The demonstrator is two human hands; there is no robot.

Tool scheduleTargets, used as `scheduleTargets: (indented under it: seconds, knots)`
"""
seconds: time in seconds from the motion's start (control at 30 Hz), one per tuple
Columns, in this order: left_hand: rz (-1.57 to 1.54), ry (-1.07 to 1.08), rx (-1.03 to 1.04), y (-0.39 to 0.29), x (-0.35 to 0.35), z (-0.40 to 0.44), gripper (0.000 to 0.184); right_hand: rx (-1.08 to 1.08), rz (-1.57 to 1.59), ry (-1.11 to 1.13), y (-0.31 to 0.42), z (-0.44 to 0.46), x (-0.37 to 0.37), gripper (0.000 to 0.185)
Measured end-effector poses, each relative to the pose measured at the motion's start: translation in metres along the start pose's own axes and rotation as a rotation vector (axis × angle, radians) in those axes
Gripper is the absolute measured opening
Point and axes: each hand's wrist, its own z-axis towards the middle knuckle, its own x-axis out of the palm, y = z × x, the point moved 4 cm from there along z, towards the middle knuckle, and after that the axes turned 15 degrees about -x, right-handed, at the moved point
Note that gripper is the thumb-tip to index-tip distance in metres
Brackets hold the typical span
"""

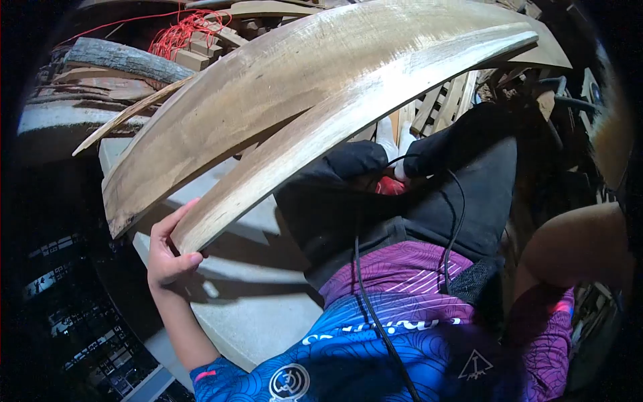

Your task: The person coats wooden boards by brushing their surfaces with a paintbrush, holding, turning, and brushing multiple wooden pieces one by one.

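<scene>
My left hand [171,248] is closed round the lower left end of a narrow, curved wooden strip [321,137]. Its thumb presses on the near side, and the fingers reach behind. The strip slants up to the right above my lap, its pale face brightly lit. Close behind it lies a broader curved wooden board [268,80], partly overlapped by the strip. At the far right edge, my right arm [576,244] is raised. Blurred skin [613,144] shows above it, and I cannot make out the right hand's fingers.
A pale flat slab [248,321] stands at my left side. Beyond the board lie a rough log [127,59], a tangle of red string [191,33] and wood offcuts. More scrap wood [439,110] surrounds my feet. A black cable [365,288] hangs down my front.
</scene>
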Motion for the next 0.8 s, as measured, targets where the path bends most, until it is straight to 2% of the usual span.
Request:
scheduleTargets:
  seconds: [0.07, 0.13, 0.57, 0.8]
  knots:
    - [-0.014, 0.007, 0.008, -0.004, 0.000, -0.002, 0.095, 0.030, -0.010, 0.007, -0.004, -0.006, 0.001, 0.045]
    - [-0.052, 0.057, -0.073, -0.004, 0.002, 0.000, 0.095, 0.040, -0.011, 0.003, -0.004, -0.010, 0.001, 0.045]
    - [-0.080, 0.060, 0.007, -0.008, 0.005, 0.002, 0.089, 0.091, -0.006, 0.019, -0.005, -0.020, 0.016, 0.048]
    - [0.057, 0.102, 0.040, -0.009, 0.000, 0.003, 0.084, 0.130, 0.005, 0.046, -0.014, -0.023, 0.023, 0.050]
